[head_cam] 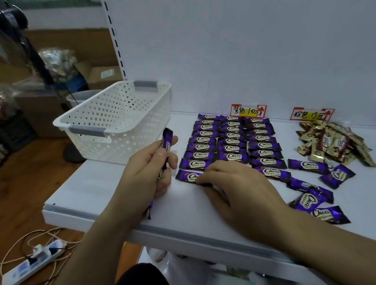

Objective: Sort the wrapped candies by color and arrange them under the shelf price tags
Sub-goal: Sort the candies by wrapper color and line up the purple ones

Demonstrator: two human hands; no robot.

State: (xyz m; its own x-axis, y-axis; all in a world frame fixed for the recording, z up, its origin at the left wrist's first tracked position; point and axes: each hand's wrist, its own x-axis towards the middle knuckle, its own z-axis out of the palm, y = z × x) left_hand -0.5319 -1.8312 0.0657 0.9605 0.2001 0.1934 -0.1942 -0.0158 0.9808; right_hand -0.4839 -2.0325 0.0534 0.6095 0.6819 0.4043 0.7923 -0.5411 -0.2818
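Several purple candies (166,142): gripped upright in left hand (144,175)
Right hand (239,190): pinching front-row candy (186,175) on shelf (95,189)

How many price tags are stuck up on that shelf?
2. One price tag stands at the back wall behind the purple candy rows; the other stands to its right, behind the gold-and-brown candy pile. None looks hidden.
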